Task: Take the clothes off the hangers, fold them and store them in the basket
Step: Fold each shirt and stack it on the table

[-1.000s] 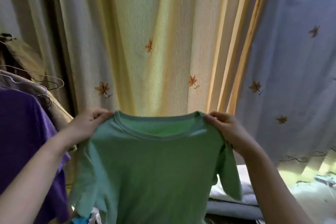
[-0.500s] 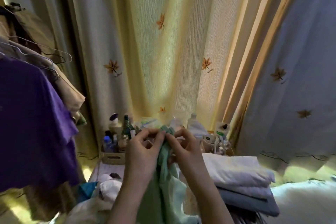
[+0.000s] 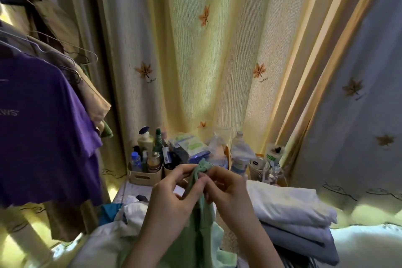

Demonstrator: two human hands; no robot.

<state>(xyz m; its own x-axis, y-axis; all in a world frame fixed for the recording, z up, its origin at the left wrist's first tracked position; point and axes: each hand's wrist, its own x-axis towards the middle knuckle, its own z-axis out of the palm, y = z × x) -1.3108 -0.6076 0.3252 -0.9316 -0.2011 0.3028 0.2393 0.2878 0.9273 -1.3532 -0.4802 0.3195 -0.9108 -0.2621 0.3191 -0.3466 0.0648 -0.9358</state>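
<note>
leftward purple tee (image 3: pixel 43 115), curtains (image 3: pixel 195 61) w/ bins (image 3: pixel 145 177)

Bare left hand (image 3: pixel 174 200) and right hand (image 3: pixel 226 196), forearms (image 3: pixel 152 246) uncovered down to the frame edge

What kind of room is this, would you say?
Probably a bedroom corner at home: a purple T-shirt hangs at one side, folded linens sit stacked beside long curtains, and toiletry bottles crowd small bins.
</note>
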